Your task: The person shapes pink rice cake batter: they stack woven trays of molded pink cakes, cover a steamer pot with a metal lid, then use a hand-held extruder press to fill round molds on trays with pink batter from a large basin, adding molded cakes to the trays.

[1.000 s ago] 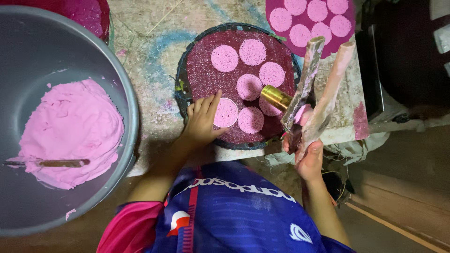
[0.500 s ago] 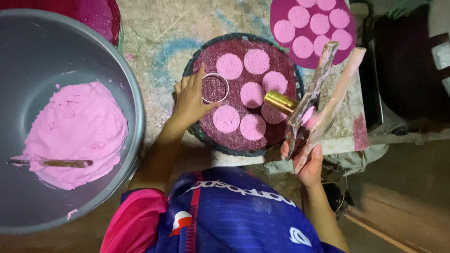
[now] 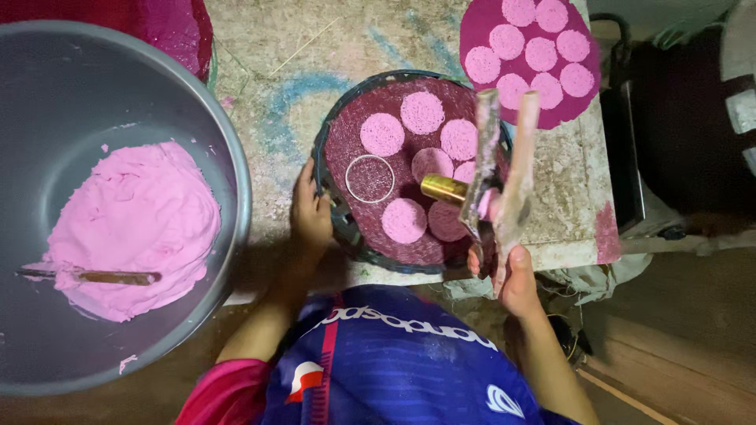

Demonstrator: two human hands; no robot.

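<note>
My left hand grips the near rim of the round woven tray, fingers curled over its edge. My right hand is clenched around the two wooden handles of a press with a brass tube, held over the tray's right side. I judge this to be the pressing step: pink noodle discs sit on the dark red mesh, soft and lacy, and a thin metal ring marks a bare spot. Next likely calls for lining the tube over that ring and squeezing steadily. The big grey bowl at left holds smooth pink dough with a stick.
</note>
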